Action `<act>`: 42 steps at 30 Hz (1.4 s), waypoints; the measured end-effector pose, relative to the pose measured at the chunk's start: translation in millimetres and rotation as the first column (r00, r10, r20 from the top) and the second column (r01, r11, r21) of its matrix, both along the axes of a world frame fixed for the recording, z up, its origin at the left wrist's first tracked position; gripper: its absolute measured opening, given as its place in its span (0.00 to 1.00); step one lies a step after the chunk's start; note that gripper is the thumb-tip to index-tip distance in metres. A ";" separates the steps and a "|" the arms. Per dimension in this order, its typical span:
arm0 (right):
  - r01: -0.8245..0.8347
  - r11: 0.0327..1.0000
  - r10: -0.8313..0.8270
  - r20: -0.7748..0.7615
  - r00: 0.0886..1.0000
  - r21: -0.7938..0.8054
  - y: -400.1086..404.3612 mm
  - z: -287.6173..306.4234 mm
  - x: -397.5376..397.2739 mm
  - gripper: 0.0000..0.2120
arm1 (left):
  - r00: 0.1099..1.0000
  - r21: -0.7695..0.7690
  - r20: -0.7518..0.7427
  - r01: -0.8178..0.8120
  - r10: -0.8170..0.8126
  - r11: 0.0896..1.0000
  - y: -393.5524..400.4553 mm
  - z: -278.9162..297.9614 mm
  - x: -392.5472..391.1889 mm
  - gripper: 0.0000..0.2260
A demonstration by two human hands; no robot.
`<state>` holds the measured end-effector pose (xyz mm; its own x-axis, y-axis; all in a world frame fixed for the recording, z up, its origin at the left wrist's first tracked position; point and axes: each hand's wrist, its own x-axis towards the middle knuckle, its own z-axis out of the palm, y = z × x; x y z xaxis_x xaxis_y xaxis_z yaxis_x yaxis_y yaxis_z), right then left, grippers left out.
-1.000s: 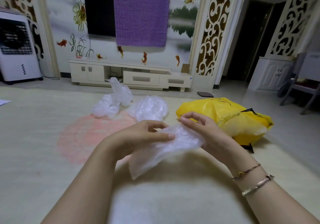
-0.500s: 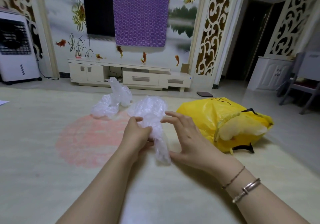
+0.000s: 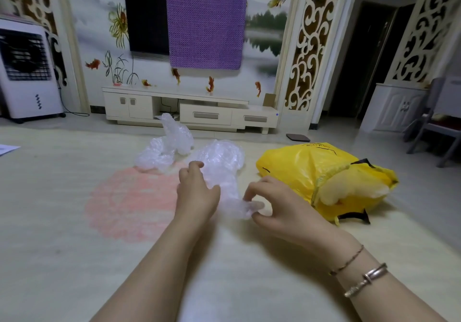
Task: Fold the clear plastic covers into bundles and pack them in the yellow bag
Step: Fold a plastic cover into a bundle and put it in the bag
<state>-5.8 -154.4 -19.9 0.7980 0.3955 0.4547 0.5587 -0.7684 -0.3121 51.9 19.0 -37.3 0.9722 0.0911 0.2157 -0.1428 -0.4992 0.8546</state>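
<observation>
Head view: left hand (image 3: 197, 192) grips the upper part of the clear cover (image 3: 228, 192); a second ago that cover lay spread flat between both hands, so it is now gathered into a narrow strip. Its long axis runs away from the person, near end pinched by right hand (image 3: 272, 204). Yellow bag (image 3: 306, 164) lies further right on the floor.

You've got a crinkly clear plastic cover (image 3: 230, 192) drawn out into a long strip on the cream mat, its near end pinched up off the surface and its far end meeting a puffy clear plastic heap (image 3: 222, 157). Further back and to the left sits another crumpled clear plastic pile (image 3: 166, 148), one bit of it sticking up. Off to the right lies the bulging yellow plastic bag (image 3: 324, 174) on its side, mouth open.
</observation>
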 end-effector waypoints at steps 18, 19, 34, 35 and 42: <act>0.258 0.834 -0.064 -0.380 0.923 0.487 0.9 -13.3 21.2 0.08 | 0.900 0.074 -0.273 0.373 -0.341 0.925 -3.9 26.9 -23.9 0.19; 0.291 0.840 -0.109 -0.383 0.917 0.457 1.3 -16.6 23.5 0.10 | 0.899 0.111 -0.285 0.375 -0.332 0.920 -2.8 24.9 -22.6 0.18; 0.047 0.997 -0.023 -0.327 0.945 0.068 -0.6 -13.7 3.4 0.18 | 0.918 0.097 -0.322 0.276 -0.232 0.956 -2.1 19.3 -15.4 0.25; 0.045 0.998 -0.032 -0.324 0.945 0.033 -0.7 -14.6 2.5 0.18 | 0.912 0.072 -0.336 0.275 -0.236 0.959 -1.2 20.3 -15.9 0.25; 0.102 0.993 -0.086 -0.226 0.970 0.061 6.1 -15.1 8.3 0.11 | 0.868 -0.167 -0.354 0.308 -0.348 0.937 5.6 30.9 -17.5 0.23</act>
